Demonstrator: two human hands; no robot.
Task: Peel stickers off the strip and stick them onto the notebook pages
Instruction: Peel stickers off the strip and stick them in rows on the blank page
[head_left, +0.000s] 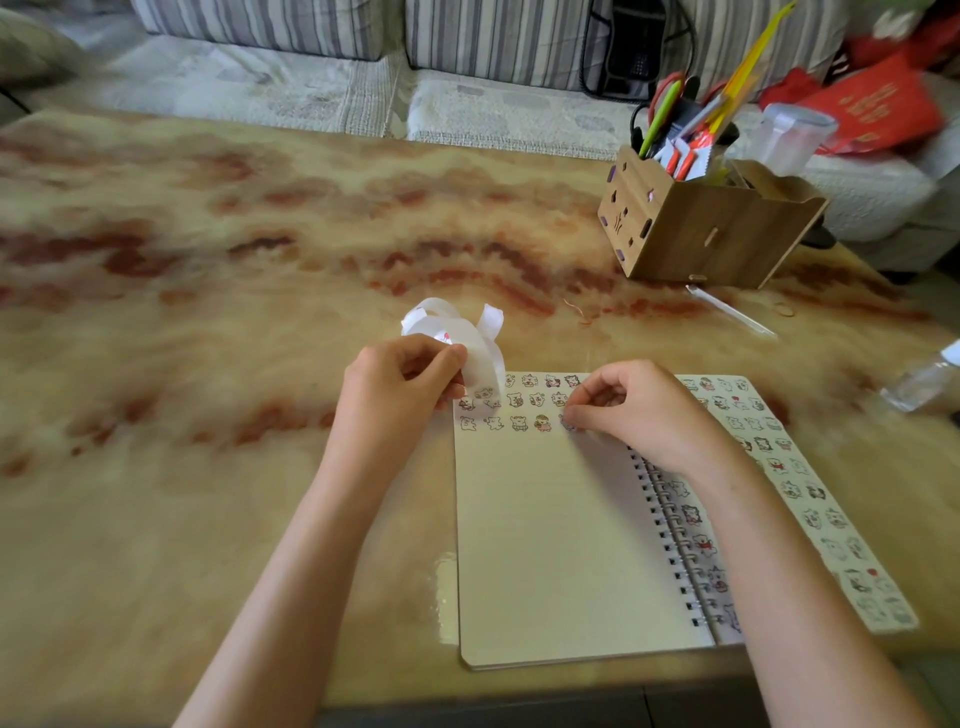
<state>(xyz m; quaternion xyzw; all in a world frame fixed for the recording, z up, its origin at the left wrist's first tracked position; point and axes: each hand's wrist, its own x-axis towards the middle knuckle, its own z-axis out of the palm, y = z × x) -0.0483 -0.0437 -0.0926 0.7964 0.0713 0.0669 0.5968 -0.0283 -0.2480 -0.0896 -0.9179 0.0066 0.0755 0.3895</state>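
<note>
While my left hand (402, 382) gripped the limp strip (457, 332), my right hand (641, 410) pinched a flimsy sticker (569, 422). Edges looked safest to hold.

The notebook (561, 545) lies open at the bench's (208, 260) front edge, the strip (457, 332) at its far left corner, a sticker (568, 423) on its left page. A pen box (696, 234) stands behind, right.

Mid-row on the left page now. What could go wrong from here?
1. The right hand is pinching a sticker down close beside the last one in its row, so it could land crooked or overlapping.
2. The curled strip held in the left hand hangs over the notebook at its top corner and could catch on the page.
</note>
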